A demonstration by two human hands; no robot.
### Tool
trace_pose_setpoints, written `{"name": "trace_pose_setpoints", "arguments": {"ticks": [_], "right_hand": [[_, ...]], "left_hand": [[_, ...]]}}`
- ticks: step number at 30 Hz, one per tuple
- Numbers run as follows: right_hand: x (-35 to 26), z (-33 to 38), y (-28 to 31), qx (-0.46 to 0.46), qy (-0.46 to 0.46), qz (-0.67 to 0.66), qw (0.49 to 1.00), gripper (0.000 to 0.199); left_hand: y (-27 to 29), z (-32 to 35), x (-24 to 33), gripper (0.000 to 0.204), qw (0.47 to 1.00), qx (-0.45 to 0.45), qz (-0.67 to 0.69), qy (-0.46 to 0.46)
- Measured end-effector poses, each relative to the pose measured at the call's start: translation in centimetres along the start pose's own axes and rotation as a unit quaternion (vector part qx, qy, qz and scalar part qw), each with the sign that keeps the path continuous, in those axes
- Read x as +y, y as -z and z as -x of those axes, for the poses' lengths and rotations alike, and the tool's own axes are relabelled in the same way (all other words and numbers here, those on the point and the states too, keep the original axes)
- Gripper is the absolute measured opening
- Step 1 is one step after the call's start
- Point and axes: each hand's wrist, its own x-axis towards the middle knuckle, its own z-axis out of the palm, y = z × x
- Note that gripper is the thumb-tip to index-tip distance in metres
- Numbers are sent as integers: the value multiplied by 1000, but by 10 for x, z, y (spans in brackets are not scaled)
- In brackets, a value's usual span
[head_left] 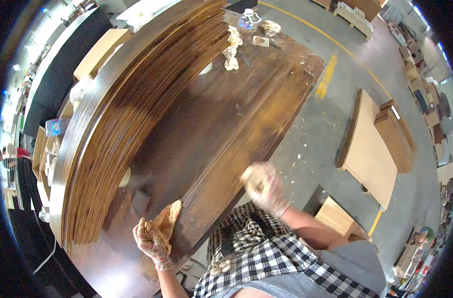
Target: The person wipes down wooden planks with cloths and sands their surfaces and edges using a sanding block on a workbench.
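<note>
My left hand, in a stained pale glove, is closed on a crumpled tan rag by the near left end of a long brown wood-grained board. The board lies flat along the near edge of a dark worktable. My right hand, gloved too and smeared by motion, is closed round a tan wad of cloth at the board's near edge. Whether the wad touches the board I cannot tell. A tall stack of brown boards stands on the table's left side.
At the table's far end are a clear plastic jug, a crumpled cloth and a pale rag strip. On the grey floor to the right lie light panels. Cardboard boxes stand beyond the stack.
</note>
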Motion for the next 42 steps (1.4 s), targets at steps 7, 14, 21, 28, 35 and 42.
{"name": "trace_pose_setpoints", "arguments": {"ticks": [7,14,21,28,35,42], "right_hand": [[-40,-28,14,33,-68,-66,995,14],[-87,51,-38,-72,68,-31,995,42],[-91,36,-45,7,8,-150,989,41],[-173,129,-84,-104,179,-94,974,48],[-167,96,-82,43,13,-15,999,32],[-280,195,-134,-142,253,-111,950,45]], "left_hand": [[41,22,-37,33,985,-56,-160,6],[38,16,-34,32,985,-60,-160,16],[45,16,-34,32,987,-63,-145,17],[37,14,-33,29,990,-70,-120,-13],[100,30,-71,32,962,8,268,55],[219,68,-146,31,906,175,335,190]]}}
